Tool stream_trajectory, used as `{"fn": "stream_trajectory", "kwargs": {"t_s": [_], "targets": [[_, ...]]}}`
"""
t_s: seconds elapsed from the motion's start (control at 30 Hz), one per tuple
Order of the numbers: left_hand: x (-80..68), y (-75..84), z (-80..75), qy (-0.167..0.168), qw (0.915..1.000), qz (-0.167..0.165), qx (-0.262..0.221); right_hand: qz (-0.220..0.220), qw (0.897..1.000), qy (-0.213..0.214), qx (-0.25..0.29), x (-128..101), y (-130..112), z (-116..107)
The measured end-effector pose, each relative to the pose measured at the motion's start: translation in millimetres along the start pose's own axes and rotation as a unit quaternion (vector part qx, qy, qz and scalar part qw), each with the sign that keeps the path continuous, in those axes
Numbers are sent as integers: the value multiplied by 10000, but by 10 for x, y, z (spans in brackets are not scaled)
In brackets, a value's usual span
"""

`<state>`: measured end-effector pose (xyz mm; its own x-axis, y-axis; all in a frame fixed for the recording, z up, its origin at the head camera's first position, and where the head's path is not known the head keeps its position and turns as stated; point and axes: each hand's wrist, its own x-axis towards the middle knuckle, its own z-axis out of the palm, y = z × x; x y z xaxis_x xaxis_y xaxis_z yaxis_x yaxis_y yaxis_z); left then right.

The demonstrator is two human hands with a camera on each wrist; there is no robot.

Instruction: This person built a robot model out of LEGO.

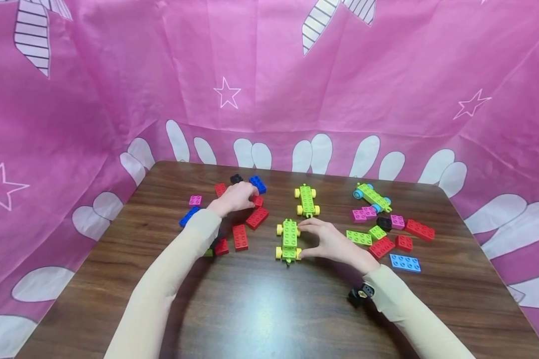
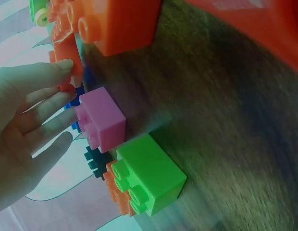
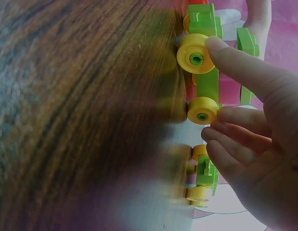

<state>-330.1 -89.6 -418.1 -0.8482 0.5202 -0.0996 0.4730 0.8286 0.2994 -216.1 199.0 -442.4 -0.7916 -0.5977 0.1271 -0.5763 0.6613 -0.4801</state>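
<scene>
In the head view my left hand (image 1: 237, 197) reaches over the loose bricks at the left. Its thumb and forefinger pinch a small red brick (image 2: 67, 50), shown in the left wrist view near a pink brick (image 2: 103, 118) and a green brick (image 2: 151, 175). My right hand (image 1: 334, 243) lies beside a light green toy car base (image 1: 289, 237) with yellow wheels. Thumb and forefinger are spread, their tips at the two right-side wheels (image 3: 195, 54); the other fingers are loosely bent. Behind it stands a second green car base (image 1: 306, 200) with yellow wheels.
A green car base (image 1: 373, 197) with blue wheels stands at the back right. Nearby lie pink bricks (image 1: 364, 214), a red brick (image 1: 419, 229) and a light blue brick (image 1: 405, 263). Blue bricks (image 1: 258, 184) and red bricks (image 1: 240, 237) are scattered around my left hand.
</scene>
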Motion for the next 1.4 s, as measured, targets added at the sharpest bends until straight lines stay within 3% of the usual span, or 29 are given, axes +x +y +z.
{"fn": "stream_trajectory", "kwargs": {"t_s": [0.23,0.6,0.97,1.4], "targets": [[-36,0,-63,59,9999,-48,-75,-68,10000,56,-32,-7,8,-3],[-137,18,-210,331,9988,182,-325,16,10000,-32,-8,-5,24,-16],[-314,244,-260,250,9977,461,-420,-6,10000,-62,-74,10,2,-43],[-436,591,-173,8,9939,841,-707,88,9999,-120,47,2,-2,-20]]}}
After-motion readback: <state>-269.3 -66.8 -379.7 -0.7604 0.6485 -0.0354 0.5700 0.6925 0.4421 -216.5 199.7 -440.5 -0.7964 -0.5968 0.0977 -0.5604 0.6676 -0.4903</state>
